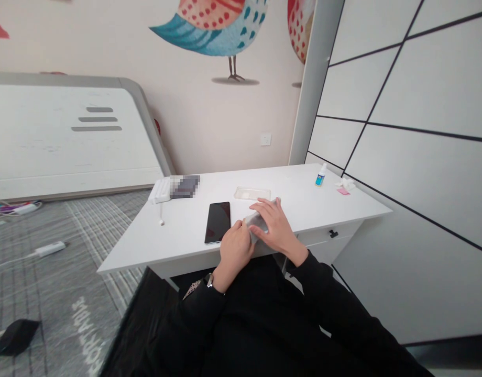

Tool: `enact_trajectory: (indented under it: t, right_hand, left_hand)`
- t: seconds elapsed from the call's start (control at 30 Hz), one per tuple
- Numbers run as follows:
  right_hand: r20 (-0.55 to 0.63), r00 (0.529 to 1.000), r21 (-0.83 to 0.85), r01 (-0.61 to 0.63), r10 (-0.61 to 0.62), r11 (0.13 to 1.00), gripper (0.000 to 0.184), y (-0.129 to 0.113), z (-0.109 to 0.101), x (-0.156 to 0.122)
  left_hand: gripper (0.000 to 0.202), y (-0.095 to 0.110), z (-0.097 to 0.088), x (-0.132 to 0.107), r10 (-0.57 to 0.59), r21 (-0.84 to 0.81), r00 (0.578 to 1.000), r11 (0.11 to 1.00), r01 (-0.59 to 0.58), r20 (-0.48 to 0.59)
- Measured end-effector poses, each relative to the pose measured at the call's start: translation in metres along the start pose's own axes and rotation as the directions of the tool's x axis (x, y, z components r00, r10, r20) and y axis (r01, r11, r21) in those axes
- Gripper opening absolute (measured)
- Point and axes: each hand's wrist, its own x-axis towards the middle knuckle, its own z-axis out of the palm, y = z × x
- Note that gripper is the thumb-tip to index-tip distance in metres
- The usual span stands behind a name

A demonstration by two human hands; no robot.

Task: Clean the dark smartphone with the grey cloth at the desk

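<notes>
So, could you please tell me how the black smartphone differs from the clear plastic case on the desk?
The black smartphone is dark and opaque, whereas the clear plastic case is see-through. The smartphone lies nearer the desk's front edge, the case farther back. Both lie flat on the white desk.

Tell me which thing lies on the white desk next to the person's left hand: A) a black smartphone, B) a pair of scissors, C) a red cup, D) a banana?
A: a black smartphone lies flat on the white desk, just beside the left hand.
</notes>
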Motion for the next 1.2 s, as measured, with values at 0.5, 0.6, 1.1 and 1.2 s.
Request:
enact_trajectory:
  t: [0.5, 0.6, 1.1, 1.2]
  right_hand:
    - [0.028, 0.999, -0.023, 0.018, -0.018, 1.0, 0.056, 0.012, -0.005, -0.001]
    - [-0.011, 0.997, -0.045, -0.076, 0.076, 0.996, 0.053, 0.022, -0.007, 0.002]
    - [-0.055, 0.992, -0.039, -0.118, 0.116, 0.992, 0.052, 0.029, -0.002, 0.008]
    - [-0.024, 0.999, 0.001, -0.033, 0.033, 0.999, 0.053, 0.016, 0.001, 0.005]
  left_hand:
    - [0.017, 0.001, 0.0, 0.0, -0.017, -0.021, 1.0, 1.0, 0.017, 0.019]
    - [0.023, 0.003, -0.002, 0.0, -0.046, -0.029, 0.999, 0.999, 0.046, -0.015]
    - [0.032, 0.003, -0.002, 0.002, -0.066, -0.005, 0.997, 0.998, 0.066, -0.043]
    - [0.021, 0.002, -0.002, 0.002, -0.023, 0.01, 1.0, 1.0, 0.023, -0.007]
